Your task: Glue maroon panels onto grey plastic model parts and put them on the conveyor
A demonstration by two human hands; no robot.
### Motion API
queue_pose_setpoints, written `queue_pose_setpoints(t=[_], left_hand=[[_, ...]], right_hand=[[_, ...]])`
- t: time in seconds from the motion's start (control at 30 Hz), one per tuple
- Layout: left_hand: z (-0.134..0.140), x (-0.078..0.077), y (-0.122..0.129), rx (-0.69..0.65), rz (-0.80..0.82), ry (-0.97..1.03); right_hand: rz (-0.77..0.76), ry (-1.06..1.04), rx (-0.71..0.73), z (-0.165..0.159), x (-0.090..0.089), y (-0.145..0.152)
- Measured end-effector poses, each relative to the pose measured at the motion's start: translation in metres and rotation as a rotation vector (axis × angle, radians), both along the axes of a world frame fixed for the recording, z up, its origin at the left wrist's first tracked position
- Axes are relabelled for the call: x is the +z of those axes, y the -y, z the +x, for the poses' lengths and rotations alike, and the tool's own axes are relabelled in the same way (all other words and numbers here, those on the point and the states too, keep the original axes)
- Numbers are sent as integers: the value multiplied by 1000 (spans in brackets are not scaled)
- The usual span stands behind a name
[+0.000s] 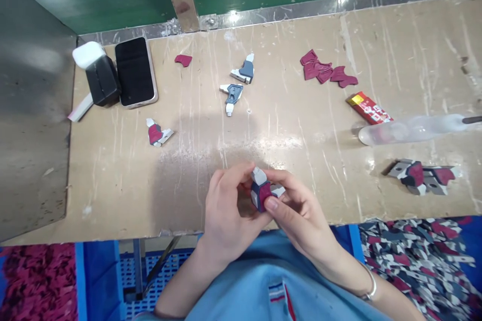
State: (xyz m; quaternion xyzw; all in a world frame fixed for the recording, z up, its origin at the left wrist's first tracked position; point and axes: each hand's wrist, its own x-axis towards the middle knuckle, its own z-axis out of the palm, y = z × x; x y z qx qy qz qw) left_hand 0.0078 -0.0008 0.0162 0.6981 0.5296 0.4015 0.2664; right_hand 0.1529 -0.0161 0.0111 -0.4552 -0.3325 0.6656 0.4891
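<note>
Between my hands, just above the table's front edge, is a small plastic toy part with a white tip, dark blue sides and a maroon panel. My left hand is closed on its left side. My right hand grips the other side, its thumb pressed on the maroon panel. Farther back lie two grey-and-white toy parts without visible maroon. A similar part with a maroon panel rests to the left. One loose maroon piece lies near the back, and several maroon pieces form a group at the right.
A phone and a black box-like object stand back left. To the right are a red packet, a translucent bottle and assembled parts. Below the table are bins of maroon pieces and mixed parts.
</note>
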Motion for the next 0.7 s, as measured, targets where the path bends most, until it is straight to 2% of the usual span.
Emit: queue_pose_setpoints(t=[0.1,0.27,0.4,0.5,0.63,0.7], left_hand=[[0,-5,2,13,4,40],[3,-15,7,44,69,114],[6,-21,9,81,77,181],[8,-21,7,121,56,197],[10,-18,3,139,70,280],[11,-16,2,148,28,311]], right_hand=[[-8,13,-14,-1,0,0],[68,57,-103,-4,3,-1],[87,114,-56,-2,5,-1],[97,166,-1,1,6,0],[155,215,7,3,5,3],[183,237,9,3,5,4]])
